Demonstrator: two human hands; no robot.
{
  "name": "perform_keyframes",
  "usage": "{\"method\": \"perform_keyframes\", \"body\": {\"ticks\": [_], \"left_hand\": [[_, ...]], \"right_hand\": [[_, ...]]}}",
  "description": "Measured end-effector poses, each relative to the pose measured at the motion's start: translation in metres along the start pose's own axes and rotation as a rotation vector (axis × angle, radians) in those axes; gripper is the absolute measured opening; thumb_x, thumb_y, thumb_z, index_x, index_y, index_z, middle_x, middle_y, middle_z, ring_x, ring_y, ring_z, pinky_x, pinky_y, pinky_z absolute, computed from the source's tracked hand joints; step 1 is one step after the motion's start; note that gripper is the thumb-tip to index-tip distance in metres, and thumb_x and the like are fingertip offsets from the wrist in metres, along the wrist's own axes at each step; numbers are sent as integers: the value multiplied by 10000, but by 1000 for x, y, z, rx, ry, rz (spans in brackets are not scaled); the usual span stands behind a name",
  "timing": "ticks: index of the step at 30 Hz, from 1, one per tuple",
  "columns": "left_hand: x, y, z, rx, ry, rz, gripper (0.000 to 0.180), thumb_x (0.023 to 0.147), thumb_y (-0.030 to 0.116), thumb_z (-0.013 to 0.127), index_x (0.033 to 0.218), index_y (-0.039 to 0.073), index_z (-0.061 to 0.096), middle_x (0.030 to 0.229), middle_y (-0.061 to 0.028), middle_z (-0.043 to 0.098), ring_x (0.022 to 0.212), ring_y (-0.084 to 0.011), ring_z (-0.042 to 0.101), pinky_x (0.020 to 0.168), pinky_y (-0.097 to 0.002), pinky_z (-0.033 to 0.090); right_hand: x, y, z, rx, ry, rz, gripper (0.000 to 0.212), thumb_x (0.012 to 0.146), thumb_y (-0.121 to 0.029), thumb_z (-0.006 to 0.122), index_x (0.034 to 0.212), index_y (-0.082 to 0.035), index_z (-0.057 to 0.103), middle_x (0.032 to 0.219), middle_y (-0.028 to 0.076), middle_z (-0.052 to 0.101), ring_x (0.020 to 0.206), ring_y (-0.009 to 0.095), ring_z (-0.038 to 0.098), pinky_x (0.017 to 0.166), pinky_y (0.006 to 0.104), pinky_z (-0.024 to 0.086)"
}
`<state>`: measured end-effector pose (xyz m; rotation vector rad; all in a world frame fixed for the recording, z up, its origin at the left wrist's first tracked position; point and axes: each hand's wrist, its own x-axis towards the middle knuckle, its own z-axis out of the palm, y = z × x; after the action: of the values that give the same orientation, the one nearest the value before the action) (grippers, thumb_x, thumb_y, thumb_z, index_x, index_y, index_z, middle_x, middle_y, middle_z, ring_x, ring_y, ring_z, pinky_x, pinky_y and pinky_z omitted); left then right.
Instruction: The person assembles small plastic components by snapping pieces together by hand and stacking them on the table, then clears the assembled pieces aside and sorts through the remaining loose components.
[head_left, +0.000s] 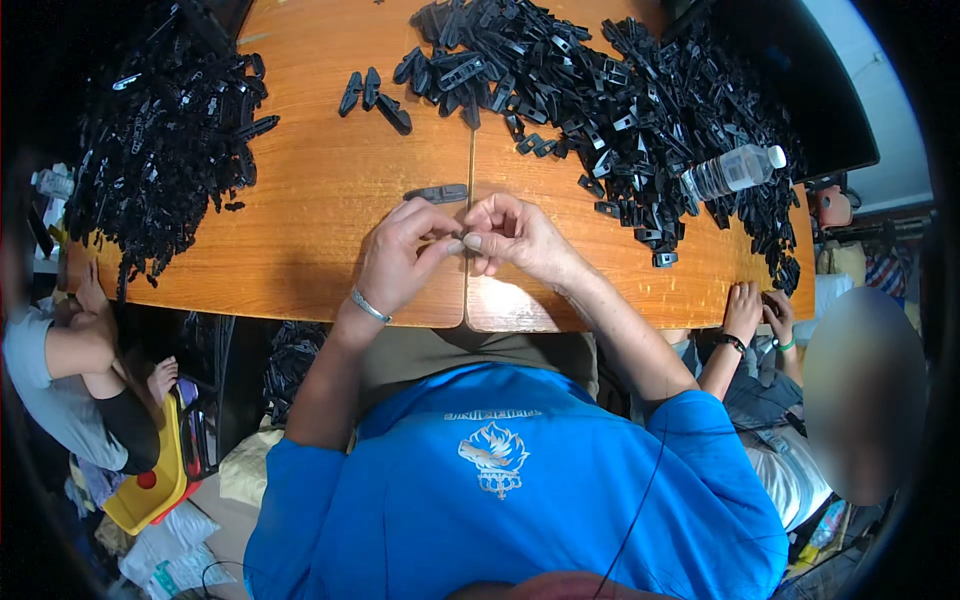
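Note:
My left hand [402, 254] and my right hand [528, 240] meet over the seam near the table's front edge. Thumbs and fingers of both are pinched together around something small, mostly hidden by the fingertips and too small to name. Just beyond my left fingers lies a long black plastic clip-like part [440, 193] on the wood. Farther off, to the left of the big pile, three similar black parts [374, 100] lie apart from the rest.
Black plastic parts [570, 75] are heaped at the far right, and smaller black pieces [170, 150] at the left. A clear bottle [735, 170] lies on the right heap. Co-workers' hands [745, 315] rest by the right edge; another person [80, 350] sits left, beside a yellow tray [150, 500].

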<state>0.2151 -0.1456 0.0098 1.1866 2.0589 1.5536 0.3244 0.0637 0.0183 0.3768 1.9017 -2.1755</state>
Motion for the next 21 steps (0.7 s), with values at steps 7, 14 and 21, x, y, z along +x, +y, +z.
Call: {"method": "perform_keyframes", "body": {"ticks": [7, 14, 21], "left_hand": [[-11, -15, 12, -289, 3, -396, 110, 1004, 50, 784, 1054, -20, 715, 1001, 16, 648, 846, -29, 576, 724, -222, 483], [20, -20, -11, 432, 337, 57, 239, 905, 46, 835, 1126, 17, 750, 1009, -89, 690, 927, -230, 672, 821, -352, 552], [29, -30, -17, 491, 204, -11, 207, 844, 80, 871, 1022, 36, 777, 1018, -108, 681, 1030, -335, 673, 875, -443, 544]], "right_hand": [[-9, -1, 24, -888, 268, -666, 305, 872, 31, 799, 1153, -39, 704, 1009, 182, 690, 907, 408, 718, 738, 457, 590], [31, -10, 4, -956, 465, -632, 252, 884, -79, 847, 1120, -61, 763, 1035, 129, 691, 891, 374, 725, 747, 466, 583], [51, -6, -20, -1020, 336, -559, 232, 866, -104, 862, 1090, -75, 806, 1013, 119, 695, 877, 361, 726, 744, 460, 589]]}}
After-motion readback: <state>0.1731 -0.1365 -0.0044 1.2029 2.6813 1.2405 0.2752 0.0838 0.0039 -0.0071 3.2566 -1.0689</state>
